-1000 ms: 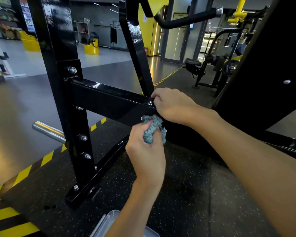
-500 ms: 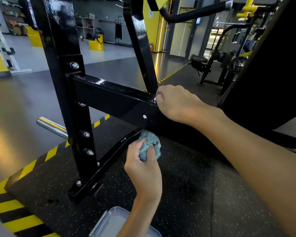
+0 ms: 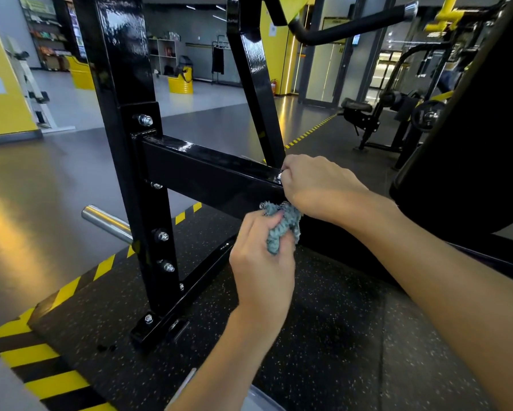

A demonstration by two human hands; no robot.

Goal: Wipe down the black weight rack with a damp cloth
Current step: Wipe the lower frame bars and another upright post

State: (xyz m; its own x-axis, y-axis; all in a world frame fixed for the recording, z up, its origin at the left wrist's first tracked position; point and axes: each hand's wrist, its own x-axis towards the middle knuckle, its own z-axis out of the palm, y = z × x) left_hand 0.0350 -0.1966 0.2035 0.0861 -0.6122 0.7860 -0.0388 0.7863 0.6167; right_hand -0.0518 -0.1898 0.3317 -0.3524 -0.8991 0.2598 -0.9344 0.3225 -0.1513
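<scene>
So, the black weight rack (image 3: 121,84) fills most of the view, its crossbar (image 3: 207,173) bolted to the upright. The right hand (image 3: 317,185) has its fingers curled over the crossbar's top edge. The left hand (image 3: 261,268) has fingers bunched round a blue-grey cloth (image 3: 282,229), pressed to the crossbar's lower edge just under the right hand. Risk as I see it: a wadded cloth skips the bolt heads (image 3: 162,235) and corners, or snags there. No brand or readable writing anywhere.
</scene>
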